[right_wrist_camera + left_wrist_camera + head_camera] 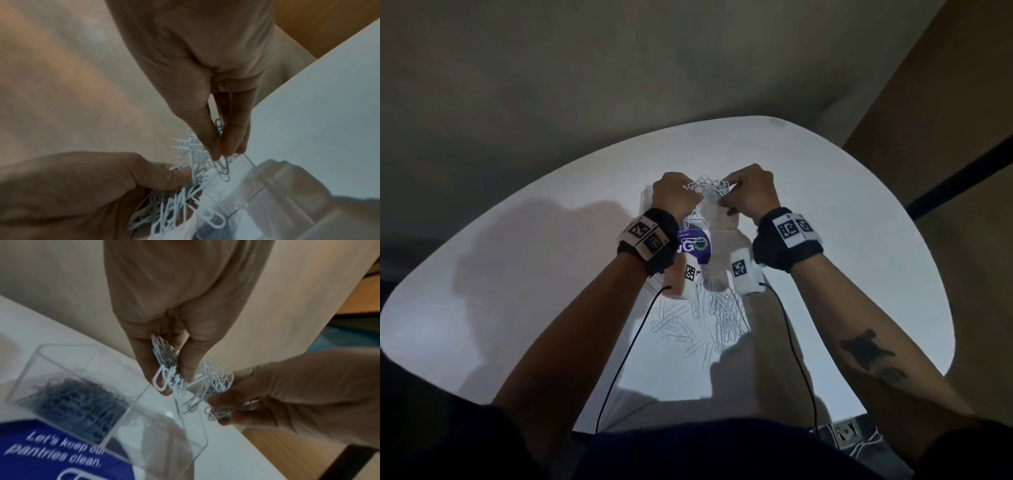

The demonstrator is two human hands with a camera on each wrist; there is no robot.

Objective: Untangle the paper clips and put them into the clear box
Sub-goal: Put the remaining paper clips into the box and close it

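Note:
A tangled bunch of white paper clips hangs in the air between both hands, above the clear box. My left hand pinches one side of the tangle with thumb and fingers. My right hand pinches the other side. The clear box stands open below the hands and holds a heap of clips. Several loose clips lie spread on the white table nearer to me.
The rounded white table ends just beyond the hands. A blue printed card lies under and beside the box. Black cables run from both wrist units back toward my body. A wooden wall stands to the right.

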